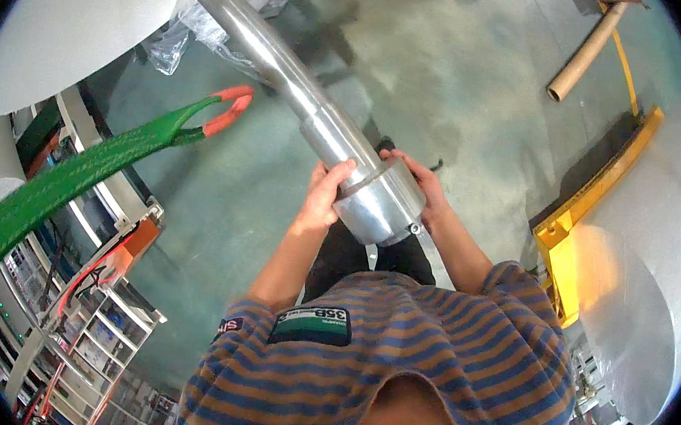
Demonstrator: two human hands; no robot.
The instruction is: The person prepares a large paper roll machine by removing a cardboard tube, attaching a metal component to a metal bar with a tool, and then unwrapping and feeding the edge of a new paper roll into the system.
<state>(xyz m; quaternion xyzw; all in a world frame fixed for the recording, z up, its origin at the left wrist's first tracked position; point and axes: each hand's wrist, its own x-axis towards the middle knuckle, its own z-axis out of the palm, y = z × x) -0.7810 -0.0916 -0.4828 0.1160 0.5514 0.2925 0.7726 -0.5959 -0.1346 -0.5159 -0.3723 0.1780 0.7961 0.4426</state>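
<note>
A long polished metal shaft (277,63) runs from the upper left down to the front of my body. Around its near end sits a wider metal collar (386,205) with a small fitting at its lower right edge. My left hand (327,195) is closed on the left side of the shaft, just at the collar's edge, thumb on top. Against the right side of the collar my right hand (426,190) is curled, its fingers reaching over the far edge. The undersides of both grips are hidden by the metal.
A green lifting sling (83,163) with a red loop end hangs at the left. A large white roll (80,23) and crumpled clear plastic (210,32) lie beyond. Yellow metal bar (598,180) and wrapped roll (644,291) stand right. A cardboard tube (587,52) lies far right.
</note>
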